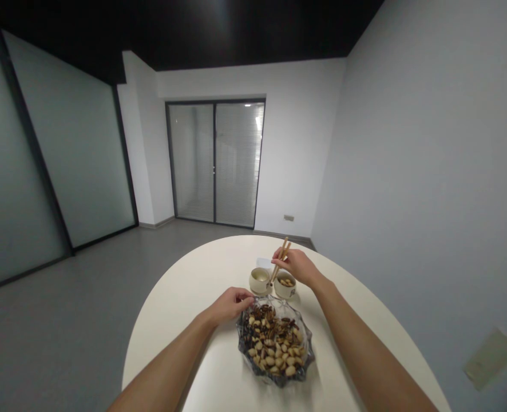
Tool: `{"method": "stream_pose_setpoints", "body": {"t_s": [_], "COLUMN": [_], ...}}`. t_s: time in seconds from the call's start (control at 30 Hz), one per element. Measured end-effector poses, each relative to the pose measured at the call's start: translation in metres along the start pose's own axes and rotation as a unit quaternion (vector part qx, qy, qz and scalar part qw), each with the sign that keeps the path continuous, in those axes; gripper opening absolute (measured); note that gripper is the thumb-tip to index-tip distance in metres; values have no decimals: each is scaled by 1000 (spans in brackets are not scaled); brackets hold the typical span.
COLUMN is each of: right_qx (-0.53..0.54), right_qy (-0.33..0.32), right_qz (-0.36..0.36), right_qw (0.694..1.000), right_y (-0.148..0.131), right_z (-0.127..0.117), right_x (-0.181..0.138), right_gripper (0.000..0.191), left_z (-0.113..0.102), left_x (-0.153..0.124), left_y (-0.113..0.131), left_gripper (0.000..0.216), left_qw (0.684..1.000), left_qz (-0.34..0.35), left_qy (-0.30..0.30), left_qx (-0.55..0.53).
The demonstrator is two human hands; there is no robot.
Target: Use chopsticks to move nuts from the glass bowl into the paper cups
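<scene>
My left hand (233, 303) has its thumb and fingers closed at the far left rim of a scalloped glass bowl (309, 352). Pistachios (274, 355) and dark, slender seeds or nuts fill much of this bowl. Above the far side, my right hand (298, 264) grips a pair of wooden chopsticks (276, 270), tips pointing down. Those tips are between two small cream cups; something small and dark shows there, too small to name. The left cup (259, 281) shows a pale inside, while the right cup (285, 290) holds several light brown nuts.
Behind the cups lies a small white piece (263, 262), partly hidden. Everything stands on a round cream table (171, 309). A grey wall (429, 189) rises along the right side, with glass doors (214, 166) at the back of the room.
</scene>
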State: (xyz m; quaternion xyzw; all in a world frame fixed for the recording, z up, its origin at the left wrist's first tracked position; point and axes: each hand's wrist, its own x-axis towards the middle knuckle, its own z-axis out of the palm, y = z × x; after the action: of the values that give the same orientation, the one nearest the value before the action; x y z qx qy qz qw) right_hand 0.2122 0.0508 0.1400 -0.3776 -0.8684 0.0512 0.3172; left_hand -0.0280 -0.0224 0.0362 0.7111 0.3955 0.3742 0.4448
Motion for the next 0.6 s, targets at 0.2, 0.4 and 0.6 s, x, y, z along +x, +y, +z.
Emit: {"method": "stream_pose_setpoints", "body": {"t_s": [0.2,0.4,0.6], "right_qx": [-4,-9,10], "right_qy": [-4,-10,-12], "right_qz": [10,22,18], "right_qw": [1000,1000,1000], "right_y": [-2,-2,-1], "right_z": [3,4,6], "right_x": [3,3,4], "right_gripper": [14,12,9], "left_z": [0,1,1], "left_x": [0,0,0], "left_y": [0,0,-3], "left_gripper": [50,48,47], "left_qw": [1000,1000,1000], "left_qz": [-1,-9,-4], "left_qy": [-1,-2,-1], "left_qx": [0,0,-6]}}
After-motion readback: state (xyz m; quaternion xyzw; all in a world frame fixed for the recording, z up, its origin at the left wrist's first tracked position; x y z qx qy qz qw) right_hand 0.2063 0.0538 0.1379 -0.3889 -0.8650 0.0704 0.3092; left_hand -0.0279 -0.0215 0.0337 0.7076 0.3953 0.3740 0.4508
